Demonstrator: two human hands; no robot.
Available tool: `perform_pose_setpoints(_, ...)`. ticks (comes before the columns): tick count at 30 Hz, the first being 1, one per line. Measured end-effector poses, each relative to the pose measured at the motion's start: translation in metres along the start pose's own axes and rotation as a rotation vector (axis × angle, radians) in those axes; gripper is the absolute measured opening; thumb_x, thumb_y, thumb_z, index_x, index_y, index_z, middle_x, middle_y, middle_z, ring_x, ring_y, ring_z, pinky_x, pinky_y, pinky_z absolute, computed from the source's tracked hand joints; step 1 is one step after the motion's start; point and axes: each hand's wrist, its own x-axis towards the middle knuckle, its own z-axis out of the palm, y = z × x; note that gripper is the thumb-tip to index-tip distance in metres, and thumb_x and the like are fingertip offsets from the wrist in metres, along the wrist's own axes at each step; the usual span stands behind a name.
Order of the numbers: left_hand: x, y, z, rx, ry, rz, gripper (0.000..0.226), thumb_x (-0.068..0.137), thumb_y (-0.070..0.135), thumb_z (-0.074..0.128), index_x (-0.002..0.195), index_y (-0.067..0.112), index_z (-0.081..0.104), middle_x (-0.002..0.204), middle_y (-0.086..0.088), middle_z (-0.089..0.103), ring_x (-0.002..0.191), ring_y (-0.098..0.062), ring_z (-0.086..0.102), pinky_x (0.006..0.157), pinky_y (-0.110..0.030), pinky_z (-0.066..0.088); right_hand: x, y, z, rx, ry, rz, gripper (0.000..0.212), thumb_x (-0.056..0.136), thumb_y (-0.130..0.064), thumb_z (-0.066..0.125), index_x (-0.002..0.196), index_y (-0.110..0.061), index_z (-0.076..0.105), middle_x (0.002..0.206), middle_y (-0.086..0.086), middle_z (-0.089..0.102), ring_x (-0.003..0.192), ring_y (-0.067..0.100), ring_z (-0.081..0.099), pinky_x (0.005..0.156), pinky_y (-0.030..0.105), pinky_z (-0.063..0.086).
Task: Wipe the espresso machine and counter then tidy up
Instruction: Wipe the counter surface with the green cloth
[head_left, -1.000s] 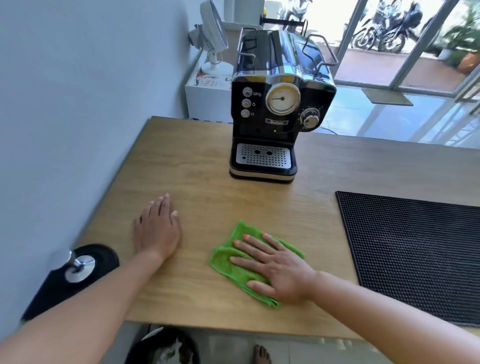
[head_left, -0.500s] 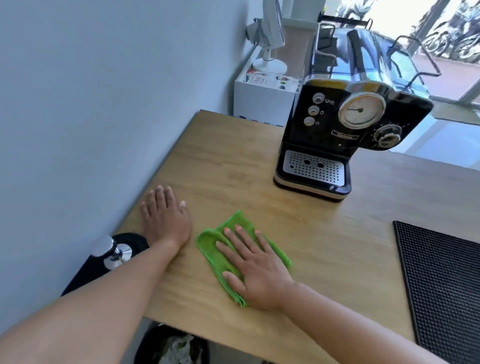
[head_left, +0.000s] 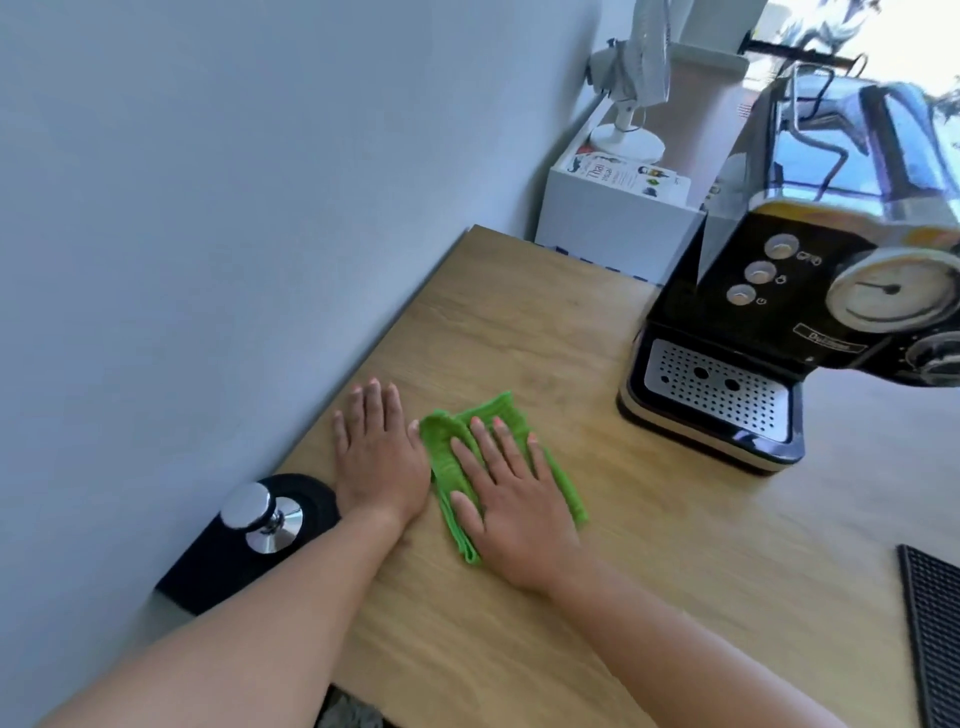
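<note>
A folded green cloth (head_left: 558, 475) lies on the wooden counter (head_left: 519, 332). My right hand (head_left: 511, 501) presses flat on it with straight, spread fingers. My left hand (head_left: 376, 449) rests flat on the bare wood just left of the cloth, almost touching its edge. The black and chrome espresso machine (head_left: 810, 291) stands at the far right, its perforated drip tray (head_left: 714, 387) facing me, well clear of both hands.
A chrome tamper (head_left: 260, 514) stands on a black mat (head_left: 223, 566) at the counter's left near corner, beside my left wrist. A black rubber bar mat (head_left: 932, 623) lies at the right edge. The wall runs along the left. A white box with a small fan (head_left: 623, 140) sits behind the counter.
My right hand has slid the green cloth leftward across the counter until it lies next to my left hand. My left hand has stayed flat in place. The view has swung left.
</note>
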Motion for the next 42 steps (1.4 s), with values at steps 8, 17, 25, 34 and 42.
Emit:
perform_pose_setpoints(8,-0.001,0.001,0.003,-0.034,0.008,0.000,0.061,0.099,0.040,0.011,0.153,0.014,-0.002,0.161,-0.005,-0.009,0.148,-0.020,-0.014,0.121,-0.044,-0.004,0.059,0.084,-0.023,-0.021,0.048,0.269,0.060,0.101,-0.054,0.011,0.157,-0.032,0.002,0.165,-0.006,-0.009,0.150,0.014,-0.014,0.122,0.043,-0.008)
perform_pose_setpoints(17,0.001,0.002,0.005,-0.015,0.050,-0.009,0.062,0.096,0.037,0.015,0.153,0.012,0.016,0.161,-0.007,0.009,0.150,-0.021,0.002,0.121,-0.045,0.003,0.181,0.008,-0.030,-0.013,-0.046,0.080,0.064,0.100,-0.055,0.014,0.157,-0.029,0.002,0.165,-0.001,-0.009,0.151,0.020,-0.013,0.121,0.047,-0.009)
perform_pose_setpoints(25,-0.001,0.006,0.001,-0.041,0.039,-0.014,0.061,0.097,0.038,0.012,0.153,0.014,0.008,0.162,-0.005,0.000,0.149,-0.021,-0.008,0.121,-0.045,-0.001,0.118,0.079,-0.032,-0.124,-0.038,-0.134,0.062,0.096,-0.064,0.005,0.153,-0.041,-0.006,0.162,-0.007,-0.014,0.148,0.014,-0.017,0.122,0.046,-0.005)
perform_pose_setpoints(34,-0.001,0.008,-0.001,-0.031,0.011,-0.021,0.059,0.099,0.036,0.014,0.153,0.016,0.003,0.162,-0.004,-0.005,0.149,-0.019,-0.012,0.121,-0.044,-0.004,0.154,0.022,-0.026,-0.039,-0.014,0.049,0.064,0.099,-0.057,0.005,0.156,-0.030,-0.003,0.164,0.000,-0.011,0.149,0.022,-0.015,0.121,0.050,-0.007)
perform_pose_setpoints(42,-0.002,0.006,0.000,-0.037,0.005,-0.017,0.058,0.099,0.034,0.013,0.153,0.016,0.003,0.162,-0.004,-0.004,0.149,-0.019,-0.010,0.121,-0.044,-0.002,0.001,0.075,-0.012,-0.056,0.033,-0.001,0.065,0.094,-0.066,-0.002,0.154,-0.042,0.002,0.163,-0.014,-0.008,0.149,0.009,-0.017,0.120,0.040,-0.008)
